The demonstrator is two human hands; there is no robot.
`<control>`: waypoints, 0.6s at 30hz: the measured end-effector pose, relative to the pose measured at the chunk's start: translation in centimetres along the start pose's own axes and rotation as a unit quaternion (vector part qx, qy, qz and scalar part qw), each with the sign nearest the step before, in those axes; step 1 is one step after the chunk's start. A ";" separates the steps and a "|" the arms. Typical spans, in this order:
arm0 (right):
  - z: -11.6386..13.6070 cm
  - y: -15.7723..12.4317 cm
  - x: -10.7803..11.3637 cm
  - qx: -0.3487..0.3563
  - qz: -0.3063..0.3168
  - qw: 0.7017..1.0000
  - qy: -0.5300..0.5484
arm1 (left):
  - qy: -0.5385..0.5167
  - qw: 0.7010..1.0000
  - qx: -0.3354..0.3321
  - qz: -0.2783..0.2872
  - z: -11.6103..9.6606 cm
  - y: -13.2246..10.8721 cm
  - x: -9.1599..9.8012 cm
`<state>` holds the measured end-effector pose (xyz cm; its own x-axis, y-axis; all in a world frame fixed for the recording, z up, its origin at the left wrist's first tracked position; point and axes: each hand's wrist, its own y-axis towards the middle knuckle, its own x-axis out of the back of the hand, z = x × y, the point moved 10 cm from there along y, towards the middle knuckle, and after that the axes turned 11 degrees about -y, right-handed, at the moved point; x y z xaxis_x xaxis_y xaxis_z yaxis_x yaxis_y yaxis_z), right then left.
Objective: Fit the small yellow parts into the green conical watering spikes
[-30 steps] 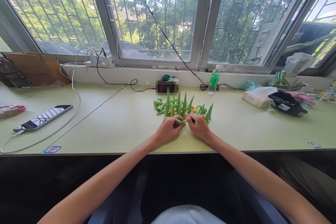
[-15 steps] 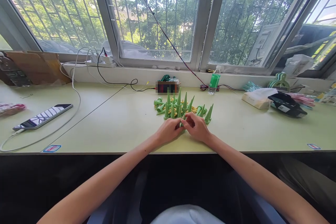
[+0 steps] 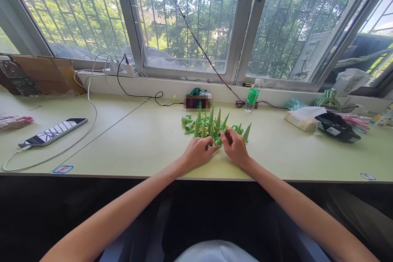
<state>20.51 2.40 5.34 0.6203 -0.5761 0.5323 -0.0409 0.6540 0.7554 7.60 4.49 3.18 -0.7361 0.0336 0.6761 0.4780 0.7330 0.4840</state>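
Observation:
Several green plastic spikes (image 3: 211,117) stand point-up in a cluster on the table, with others lying on their sides among small yellow pieces (image 3: 201,130). In front of them, a green spike (image 3: 218,141) leans between my hands. My right hand (image 3: 236,146) pinches its upper part, and the fingers partly cover it. My left hand (image 3: 199,151) rests on the table just left of it, thumb stretched out by the spike's base and apart from the curled forefinger. Whether the thumb touches the base is hard to make out.
A water bottle (image 3: 252,97) and a blurred-out dark device (image 3: 196,103) stand behind the cluster. To the right are a tissue pack (image 3: 302,118) and a black package (image 3: 337,126). A phone (image 3: 53,132) on a white cable lies left.
My hands have moved apart: the right went slightly right with the spike tilting that way, while the left thumb and forefinger opened. The view has shifted slightly.

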 end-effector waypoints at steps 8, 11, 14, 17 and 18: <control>0.4 0.1 -0.2 0.012 0.013 1.000 0.004 | 0.048 0.995 -0.053 0.064 -0.9 -0.2 -1.4; 0.4 0.1 -0.2 0.012 0.014 1.000 0.008 | 0.051 0.995 -0.056 0.065 -1.0 -0.3 -1.4; 0.4 0.1 -0.2 0.015 0.020 1.000 0.012 | 0.053 0.995 -0.057 0.065 -1.0 -0.2 -1.5; 0.3 0.0 -0.4 0.018 0.028 0.999 0.011 | 0.059 0.994 -0.059 0.067 -0.9 -0.2 -1.6; 0.3 0.0 -0.5 0.019 0.029 0.999 0.006 | 0.060 0.994 -0.060 0.067 -0.9 -0.2 -1.6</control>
<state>20.01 2.58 5.21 0.6260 -0.5320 0.5703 -0.1058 0.6666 0.7379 9.12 3.64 2.51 -0.6024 0.0397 0.7972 0.6271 0.6414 0.4420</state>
